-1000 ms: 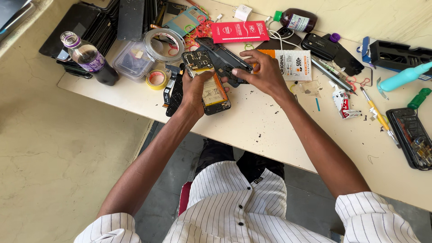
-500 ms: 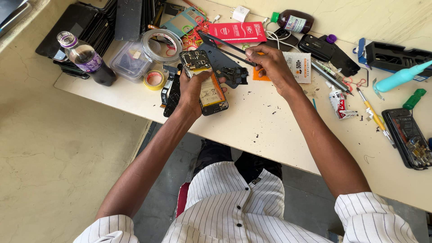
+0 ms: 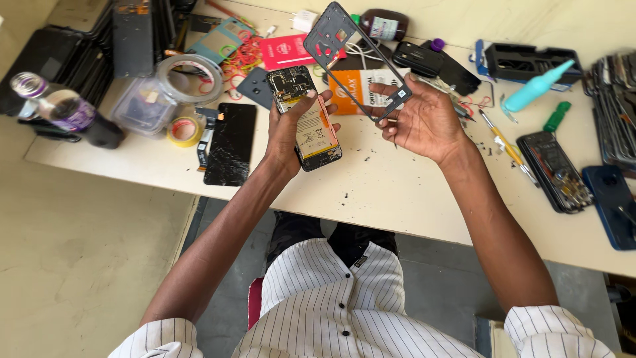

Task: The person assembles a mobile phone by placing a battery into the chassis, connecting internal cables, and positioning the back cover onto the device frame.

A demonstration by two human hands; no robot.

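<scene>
My left hand (image 3: pixel 290 136) grips an opened phone (image 3: pixel 306 118), its circuit board and battery exposed, held above the table's near middle. My right hand (image 3: pixel 424 119) holds a dark, empty phone frame (image 3: pixel 354 58) by its lower corner, tilted up and away to the right of the phone. The two parts are apart. A cracked black screen panel (image 3: pixel 230 142) lies flat on the table just left of my left hand.
The pale table (image 3: pixel 411 199) is cluttered: a dark bottle (image 3: pixel 69 113), tape rolls (image 3: pixel 192 76), a clear box, red card, orange packet, teal squeeze bottle (image 3: pixel 536 89), screwdrivers (image 3: pixel 507 146), a parts tray (image 3: pixel 553 169), a blue phone case (image 3: pixel 613 205), stacked phones at both far corners.
My right hand has lifted the dark frame off the phone and swung it up to the right. The left hand still holds the opened phone, and the view has moved closer.
</scene>
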